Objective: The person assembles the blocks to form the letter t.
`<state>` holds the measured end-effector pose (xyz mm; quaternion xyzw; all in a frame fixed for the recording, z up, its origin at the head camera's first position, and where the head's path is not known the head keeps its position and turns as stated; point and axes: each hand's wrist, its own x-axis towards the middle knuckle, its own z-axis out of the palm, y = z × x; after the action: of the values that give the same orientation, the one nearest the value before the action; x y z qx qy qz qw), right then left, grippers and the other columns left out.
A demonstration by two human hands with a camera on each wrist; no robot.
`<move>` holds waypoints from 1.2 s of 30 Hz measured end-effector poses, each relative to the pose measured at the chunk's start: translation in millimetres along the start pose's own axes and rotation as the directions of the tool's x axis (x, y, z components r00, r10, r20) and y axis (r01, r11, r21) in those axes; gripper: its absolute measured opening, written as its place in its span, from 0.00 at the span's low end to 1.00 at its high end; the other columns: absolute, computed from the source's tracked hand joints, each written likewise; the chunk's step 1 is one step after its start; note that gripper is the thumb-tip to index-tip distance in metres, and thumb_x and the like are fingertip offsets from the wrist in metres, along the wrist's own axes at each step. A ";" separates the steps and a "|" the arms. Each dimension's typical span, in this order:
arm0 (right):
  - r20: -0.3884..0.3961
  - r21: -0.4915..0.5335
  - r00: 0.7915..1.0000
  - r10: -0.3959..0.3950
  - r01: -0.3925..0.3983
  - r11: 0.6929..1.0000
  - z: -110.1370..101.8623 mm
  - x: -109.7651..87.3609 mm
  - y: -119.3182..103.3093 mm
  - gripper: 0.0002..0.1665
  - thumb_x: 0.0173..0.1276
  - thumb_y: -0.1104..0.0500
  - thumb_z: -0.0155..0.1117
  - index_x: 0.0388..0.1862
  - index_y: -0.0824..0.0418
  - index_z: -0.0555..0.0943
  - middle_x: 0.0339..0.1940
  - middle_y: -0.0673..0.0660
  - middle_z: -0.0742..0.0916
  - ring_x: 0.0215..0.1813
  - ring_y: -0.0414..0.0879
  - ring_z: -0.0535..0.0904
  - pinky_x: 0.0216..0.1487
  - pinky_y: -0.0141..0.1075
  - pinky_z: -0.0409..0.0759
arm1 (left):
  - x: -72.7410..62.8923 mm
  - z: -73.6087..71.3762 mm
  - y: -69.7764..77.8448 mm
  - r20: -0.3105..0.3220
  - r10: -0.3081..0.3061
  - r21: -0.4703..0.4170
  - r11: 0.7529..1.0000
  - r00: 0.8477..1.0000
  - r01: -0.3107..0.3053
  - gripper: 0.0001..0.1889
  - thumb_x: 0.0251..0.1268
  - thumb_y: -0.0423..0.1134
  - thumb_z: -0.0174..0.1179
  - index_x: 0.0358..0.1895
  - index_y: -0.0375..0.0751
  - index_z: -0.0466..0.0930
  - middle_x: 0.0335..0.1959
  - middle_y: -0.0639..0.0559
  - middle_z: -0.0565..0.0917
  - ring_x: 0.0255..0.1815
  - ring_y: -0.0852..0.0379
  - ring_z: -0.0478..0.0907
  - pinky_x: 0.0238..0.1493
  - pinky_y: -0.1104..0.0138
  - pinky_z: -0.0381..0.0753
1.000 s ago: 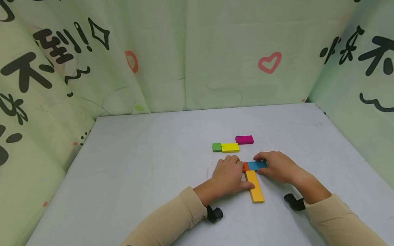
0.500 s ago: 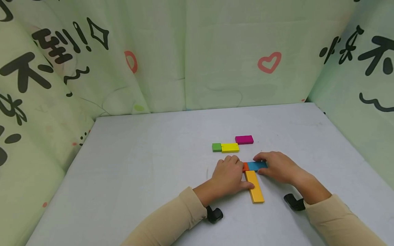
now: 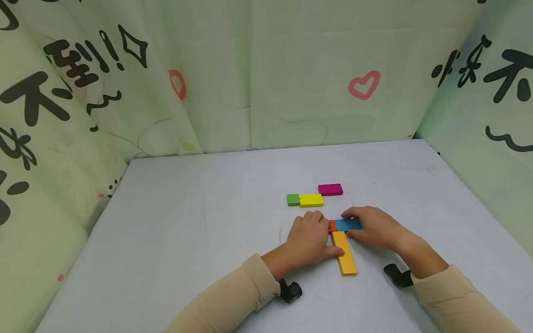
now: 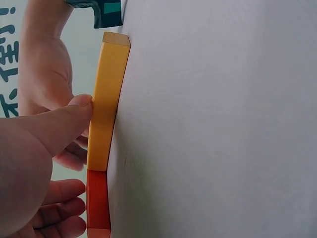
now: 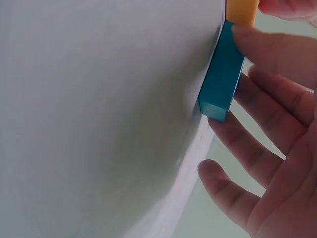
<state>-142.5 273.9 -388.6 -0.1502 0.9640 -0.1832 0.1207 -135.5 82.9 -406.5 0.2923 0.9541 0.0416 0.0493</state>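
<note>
Blocks lie in a T shape on the table in the head view. My left hand (image 3: 307, 237) rests its thumb on the long yellow-orange block (image 3: 346, 261). Its other fingertips are at the red-orange block (image 4: 97, 201), which it partly covers in the head view. My right hand (image 3: 378, 226) pinches the blue block (image 3: 349, 225), thumb on the near side and fingers on the far side. This blue block (image 5: 218, 74) meets the red-orange block end to end, with the yellow-orange block's far end against the row.
Behind the hands, a green block (image 3: 293, 200) touches a yellow block (image 3: 311, 200). A magenta block (image 3: 331, 189) lies behind them at the right. Pale green printed curtains (image 3: 291, 101) border the white table (image 3: 187, 208) at the back and sides. Both wrists carry black cameras.
Hardly anything differs: the right hand's fingers have shifted very slightly along the blue block. The blocks and the left hand stay in place.
</note>
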 end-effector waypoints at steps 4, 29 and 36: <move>-0.011 -0.002 1.000 -0.008 0.008 1.000 1.0 -0.2 0.1 0.24 0.64 0.59 0.73 0.57 0.67 0.81 0.52 0.62 0.85 0.54 0.61 0.79 0.56 0.57 0.76 | -0.3 -0.4 0.3 -0.004 0.001 0.001 1.000 1.000 -0.001 0.36 0.54 0.75 0.61 0.54 0.50 0.82 0.45 0.57 0.76 0.44 0.61 0.68 0.40 0.69 0.68; -0.068 0.034 0.997 -0.024 0.027 0.999 3.2 -5.6 -4.5 0.25 0.62 0.59 0.74 0.57 0.66 0.81 0.53 0.62 0.85 0.57 0.62 0.76 0.57 0.59 0.75 | -0.3 0.6 0.1 0.008 0.010 0.009 1.000 1.000 -0.010 0.36 0.55 0.75 0.60 0.56 0.50 0.82 0.45 0.57 0.76 0.44 0.61 0.67 0.40 0.69 0.68; -0.068 0.052 0.997 -0.031 0.035 0.998 4.0 -6.5 -5.6 0.26 0.62 0.59 0.75 0.57 0.67 0.81 0.53 0.62 0.85 0.57 0.62 0.77 0.57 0.59 0.76 | -0.2 0.0 -0.6 0.003 0.014 0.008 1.000 1.000 -0.014 0.36 0.55 0.75 0.60 0.55 0.49 0.82 0.45 0.57 0.76 0.44 0.61 0.67 0.40 0.69 0.68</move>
<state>-134.0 269.8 -388.8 -0.1565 0.9598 -0.2155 0.0890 -135.6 82.3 -406.5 0.2990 0.9522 0.0379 0.0492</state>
